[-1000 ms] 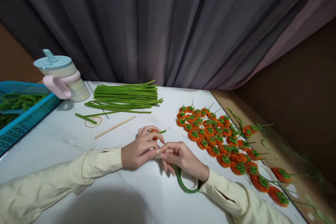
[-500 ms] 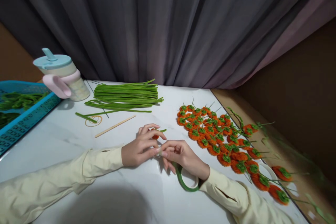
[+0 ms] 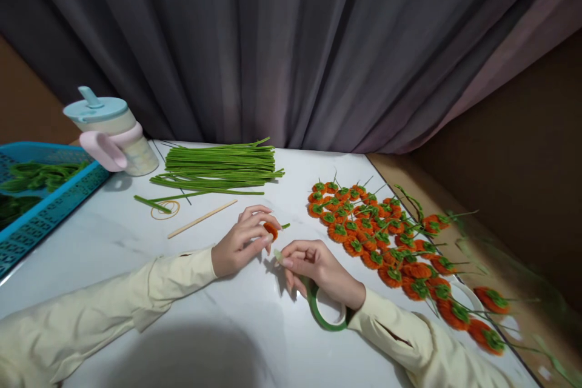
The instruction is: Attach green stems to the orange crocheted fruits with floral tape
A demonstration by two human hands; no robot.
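Observation:
My left hand (image 3: 240, 245) is closed on a small orange fuzzy persimmon (image 3: 270, 230) with a short green stem pointing right. Just to its right, my right hand (image 3: 313, 264) pinches a small pale green strip (image 3: 278, 254), perhaps the end of some tape, between thumb and forefinger. A roll of green tape (image 3: 334, 325) sits below my right palm, partly hidden by the hand; whether other fingers hold it I cannot tell. The two hands are apart by a small gap above the white table (image 3: 227, 321).
Orange persimmons (image 3: 364, 224) with green tops and wire stems cover the table's right side. Green pipe cleaners (image 3: 222, 163) are bundled at the back. Nearby lie a wooden stick (image 3: 202, 219) and rubber bands (image 3: 164, 210). A tumbler (image 3: 136, 154) and a blue basket (image 3: 59, 200) of green pieces stand left.
My hands have come apart: the left has drawn back leftward with the persimmon, showing more of it. The right still pinches the pale strip. The view has shifted slightly.

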